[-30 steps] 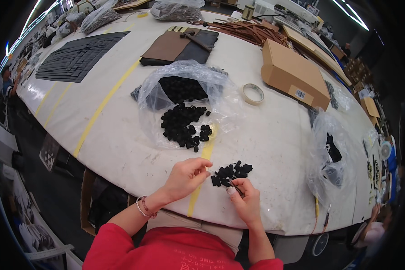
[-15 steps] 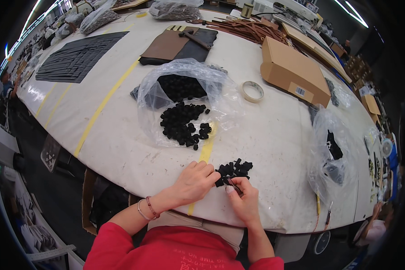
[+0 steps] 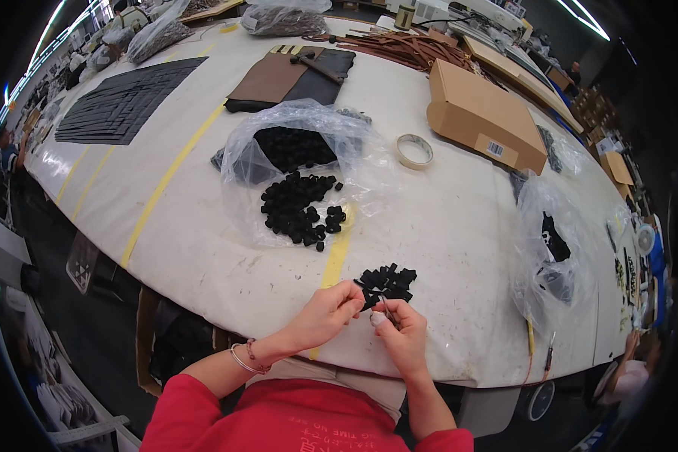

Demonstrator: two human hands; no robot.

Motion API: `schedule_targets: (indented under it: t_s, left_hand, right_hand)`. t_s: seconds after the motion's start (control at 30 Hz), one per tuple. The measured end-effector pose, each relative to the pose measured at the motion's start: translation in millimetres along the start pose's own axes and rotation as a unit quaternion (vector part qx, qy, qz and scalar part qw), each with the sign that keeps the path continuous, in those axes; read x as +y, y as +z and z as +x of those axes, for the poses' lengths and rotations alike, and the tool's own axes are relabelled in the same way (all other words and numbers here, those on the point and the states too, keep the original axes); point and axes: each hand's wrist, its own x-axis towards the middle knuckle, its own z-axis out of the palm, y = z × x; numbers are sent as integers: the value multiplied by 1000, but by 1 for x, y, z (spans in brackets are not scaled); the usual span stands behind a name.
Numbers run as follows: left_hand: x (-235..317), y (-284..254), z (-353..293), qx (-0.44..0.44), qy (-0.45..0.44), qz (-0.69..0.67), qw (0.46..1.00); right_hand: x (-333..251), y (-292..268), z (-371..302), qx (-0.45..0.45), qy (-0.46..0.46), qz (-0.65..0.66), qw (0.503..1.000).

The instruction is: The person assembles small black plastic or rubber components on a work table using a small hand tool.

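My left hand (image 3: pixel 330 310) is closed in a pinch on a small black piece (image 3: pixel 368 300), mostly covered by the fingers. Close beside it, my right hand (image 3: pixel 404 336) grips small thread snips (image 3: pixel 386 307), whose thin dark metal tip points up toward the black piece. Just beyond both hands lies a small heap of short black fabric-like pieces (image 3: pixel 390 279). Farther off, a clear plastic bag (image 3: pixel 237 162) lies open with its mouth toward me. Many little black pieces (image 3: pixel 297 211) spill from it onto the table.
On the white table (image 3: pixel 226 279) are a tape roll (image 3: pixel 414 151), a cardboard box (image 3: pixel 486 113), a hammer (image 3: pixel 320 68) on brown and black sheets, and black strips (image 3: pixel 128 102). Brown straps (image 3: pixel 399 51) lie behind. Another plastic bag (image 3: pixel 554 271) sits at right, where a person (image 3: pixel 629 377) is partly visible.
My left hand has turned and its fingers have drawn into a pinch close to the snips. The right hand stays near the same place. The whole view has shifted slightly.
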Motion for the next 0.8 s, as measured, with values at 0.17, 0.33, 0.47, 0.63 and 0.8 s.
schedule_targets:
  t_s: [0.17,0.33,0.47,0.63,0.8]
  left_hand:
    - [0,6,-8,-45,-152,-377,912]
    - [-4,8,-11,-47,-176,-448,875]
    - [-6,8,-13,-47,-172,-438,881]
    - [-5,10,-14,-41,-168,-427,888]
    - [-6,11,-15,-53,-167,-407,896]
  right_hand:
    - [-1,7,-1,10,-7,51,999]
    - [1,5,-1,-5,-42,1,999]
    - [1,3,-1,-18,-38,-14,999]
    - [-2,2,-1,-29,-32,-9,999]
    - [-2,-2,0,-40,-22,-30,999]
